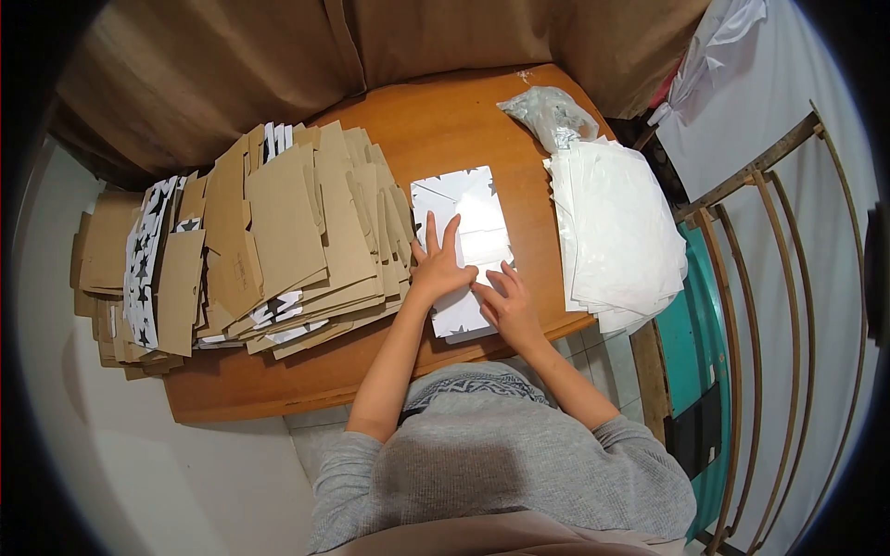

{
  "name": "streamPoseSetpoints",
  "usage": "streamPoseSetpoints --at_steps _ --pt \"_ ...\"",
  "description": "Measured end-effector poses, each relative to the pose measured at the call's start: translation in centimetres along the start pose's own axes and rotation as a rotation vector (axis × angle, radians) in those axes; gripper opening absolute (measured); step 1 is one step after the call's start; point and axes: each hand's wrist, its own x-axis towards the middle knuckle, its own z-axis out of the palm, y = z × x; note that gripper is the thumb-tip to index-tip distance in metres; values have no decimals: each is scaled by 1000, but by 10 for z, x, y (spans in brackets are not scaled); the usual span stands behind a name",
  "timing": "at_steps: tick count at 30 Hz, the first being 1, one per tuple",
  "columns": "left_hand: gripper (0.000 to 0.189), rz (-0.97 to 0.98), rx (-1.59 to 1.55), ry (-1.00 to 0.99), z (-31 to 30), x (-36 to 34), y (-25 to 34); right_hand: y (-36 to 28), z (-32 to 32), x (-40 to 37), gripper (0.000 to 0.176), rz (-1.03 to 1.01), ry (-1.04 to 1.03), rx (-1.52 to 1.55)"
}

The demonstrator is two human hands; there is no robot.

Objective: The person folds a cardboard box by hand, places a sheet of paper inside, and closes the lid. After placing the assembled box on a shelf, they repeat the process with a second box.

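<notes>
A flat white packet printed with black stars along its edges (483,243) lies in front of me on the table; whether it is a folded bag or wrapping paper I cannot make out. Fold lines and a glossy patch show on its upper face. My left hand (439,270) presses on its left half, fingers spread and thumb pointing right. On the packet's lower right side rests my right hand (508,307), fingers bent and apart, its thumb close to the left thumb. Neither hand visibly grips anything.
Stacks of flat brown cardboard (284,221), some with star-printed faces, fill the table's left side. On the right lie a pile of white plastic sheets or bags (619,232) and a clear plastic bag (553,115). A wooden rack (775,213) stands beyond the table's right edge.
</notes>
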Motion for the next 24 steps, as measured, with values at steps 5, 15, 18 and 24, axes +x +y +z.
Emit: streamPoseSetpoints --at_steps 5,15,18,24 --pt "104 -32 25 -31 -1 -6 8 -11 1 -1 28 37 29 -92" --pt "102 -26 -8 1 0 -8 5 -3 -7 21 29 225 -17 113" --pt "101 -21 -11 7 1 -8 2 -12 -4 23 31 254 -3 50" --pt "98 4 -6 33 5 -8 1 -19 3 29 36 264 14 5"
